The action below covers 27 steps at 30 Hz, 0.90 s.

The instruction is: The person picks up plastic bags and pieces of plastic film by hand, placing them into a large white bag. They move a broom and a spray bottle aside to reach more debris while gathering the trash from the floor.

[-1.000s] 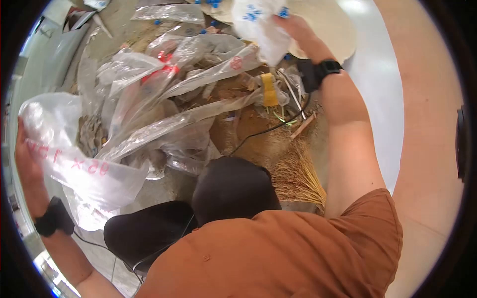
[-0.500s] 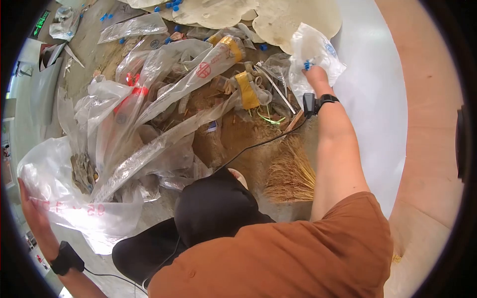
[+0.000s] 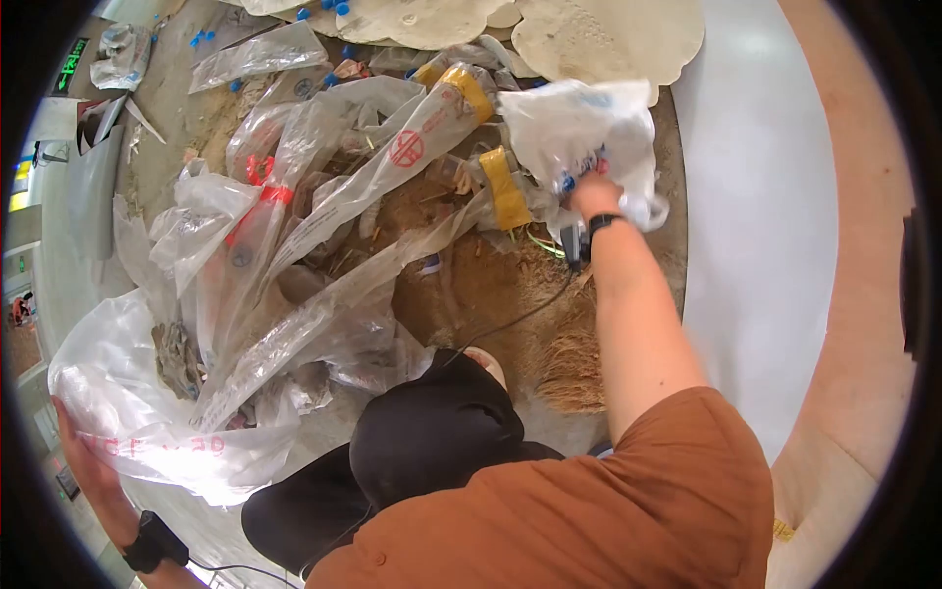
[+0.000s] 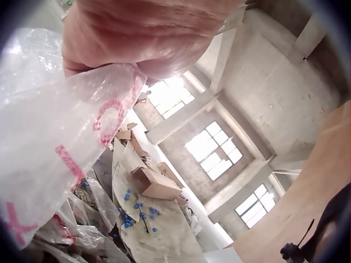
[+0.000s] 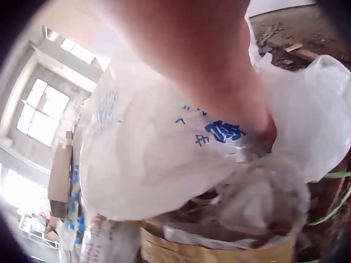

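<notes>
Left grip (image 3: 86, 456) pinches the edge of the big clear bag (image 3: 108, 344), pile's left side; crumpled grey scrap (image 3: 177, 361) sits at its mouth. Middle: long clear bags (image 3: 353, 182) lie across the pile, contents too muddled to call. Right grip (image 3: 596, 196) pinches the white bag (image 3: 618, 123), which has just shifted left beside the yellow tape (image 3: 505, 187), so the two held bags sit closer. Can't see inside the white one.

The white bag (image 3: 535, 123) bears blue print; the translucent bag (image 3: 128, 402) carries red lettering (pinkish in places). Tape (image 3: 504, 187) is yellow, the shirt (image 3: 569, 501) rust-brown, the trousers (image 3: 432, 422) black.
</notes>
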{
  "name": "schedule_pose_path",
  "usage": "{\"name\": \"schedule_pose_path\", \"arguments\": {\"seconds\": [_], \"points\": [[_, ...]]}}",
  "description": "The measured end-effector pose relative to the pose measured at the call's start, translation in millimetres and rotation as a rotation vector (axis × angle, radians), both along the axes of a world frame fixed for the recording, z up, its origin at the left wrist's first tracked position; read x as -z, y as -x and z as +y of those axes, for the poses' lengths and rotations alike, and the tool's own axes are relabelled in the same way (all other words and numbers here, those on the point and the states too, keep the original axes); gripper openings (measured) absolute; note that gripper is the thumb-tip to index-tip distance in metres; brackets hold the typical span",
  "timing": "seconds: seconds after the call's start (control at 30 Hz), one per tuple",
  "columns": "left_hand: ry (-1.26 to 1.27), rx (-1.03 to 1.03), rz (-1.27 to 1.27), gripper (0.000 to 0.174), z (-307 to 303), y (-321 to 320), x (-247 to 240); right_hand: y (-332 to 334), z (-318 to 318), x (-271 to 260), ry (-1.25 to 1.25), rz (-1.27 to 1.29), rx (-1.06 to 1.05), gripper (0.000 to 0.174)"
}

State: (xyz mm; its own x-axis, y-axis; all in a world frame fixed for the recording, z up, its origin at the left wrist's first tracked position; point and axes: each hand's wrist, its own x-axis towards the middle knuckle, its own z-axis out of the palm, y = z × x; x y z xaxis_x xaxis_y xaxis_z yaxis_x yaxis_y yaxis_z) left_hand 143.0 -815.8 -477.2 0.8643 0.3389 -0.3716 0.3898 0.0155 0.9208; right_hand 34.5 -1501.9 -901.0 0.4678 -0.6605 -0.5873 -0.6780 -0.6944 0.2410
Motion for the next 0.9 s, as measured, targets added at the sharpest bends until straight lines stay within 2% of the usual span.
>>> {"name": "schedule_pose_path", "arguments": {"seconds": [0.03, 0.17, 0.23, 0.27, 0.37, 0.43, 0.5, 0.6, 0.67, 0.7, 0.77, 0.8, 0.9], "points": [[0.017, -0.008, 0.006, 0.054, -4, -1, 2, 13, -2, 18, 0.046, -0.169, 0.118, 0.07], [0.031, 0.039, 0.013, 0.054, -3, -8, 10, 29, -20, 29, -0.048, -0.296, 0.207, 0.061], [0.011, 0.039, 0.01, 0.054, -10, -8, 11, 36, -36, 32, -0.147, -0.504, 0.228, 0.058], [-0.002, 0.037, 0.003, 0.054, -13, -8, 12, 38, -39, 22, -0.153, -0.64, 0.231, 0.053], [-0.002, 0.013, -0.009, 0.055, -5, -11, 12, 28, -48, -11, -0.198, -0.761, 0.146, 0.051], [0.011, 0.021, -0.003, 0.056, -1, -15, 14, 20, -46, -25, -0.238, -0.783, 0.138, 0.052], [0.023, 0.02, -0.005, 0.056, -1, -16, 16, -1, -28, -58, -0.339, -0.805, 0.03, 0.052], [-0.033, 0.059, -0.021, 0.057, -10, -12, 15, -23, -21, -71, -0.433, -0.833, 0.002, 0.05], [0.019, 0.037, 0.011, 0.057, -10, -9, 13, -31, -16, -73, -0.442, -0.874, 0.036, 0.049], [0.015, 0.022, 0.002, 0.057, 0, -11, 13, -38, -13, -75, -0.447, -0.92, 0.072, 0.048], [0.077, 0.156, -0.025, 0.053, 30, -9, 14, -50, 4, -100, -0.46, -0.989, 0.018, 0.047], [0.111, 0.151, -0.024, 0.05, 34, -5, 12, -61, 19, -113, -0.466, -1.054, -0.018, 0.046], [0.145, 0.159, -0.028, 0.044, 60, -3, 3, -108, 51, -142, -0.61, -0.951, -0.099, 0.044]]}}
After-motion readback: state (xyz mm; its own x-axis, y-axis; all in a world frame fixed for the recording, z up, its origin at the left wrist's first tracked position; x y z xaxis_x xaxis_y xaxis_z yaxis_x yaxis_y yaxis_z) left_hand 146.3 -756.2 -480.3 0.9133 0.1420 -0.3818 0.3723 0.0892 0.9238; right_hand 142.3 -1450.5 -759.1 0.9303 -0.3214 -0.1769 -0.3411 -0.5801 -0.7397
